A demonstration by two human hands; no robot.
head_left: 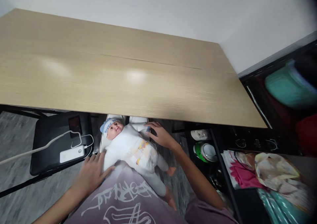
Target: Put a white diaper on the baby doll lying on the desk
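Note:
A baby doll (125, 141) lies slanted across my lap, face up, with its head to the left. It wears a blue and white cap (110, 122), a white outfit and a printed diaper (146, 153); its feet are bare. My left hand (92, 171) is around the doll's near sleeve, thumb apart from the fingers, slightly blurred. At the doll's far arm, my right hand (160, 135) has thumb and fingers about the blue-edged cuff. The doll's near hand is hidden.
A wooden table (138, 92) spans the view just ahead of me. A black stool (44, 144) at left carries a white power bank (71, 154) with a cable. On the right are a green-sided can (205, 151), a pink cloth (244, 174) and teal packages (279, 204).

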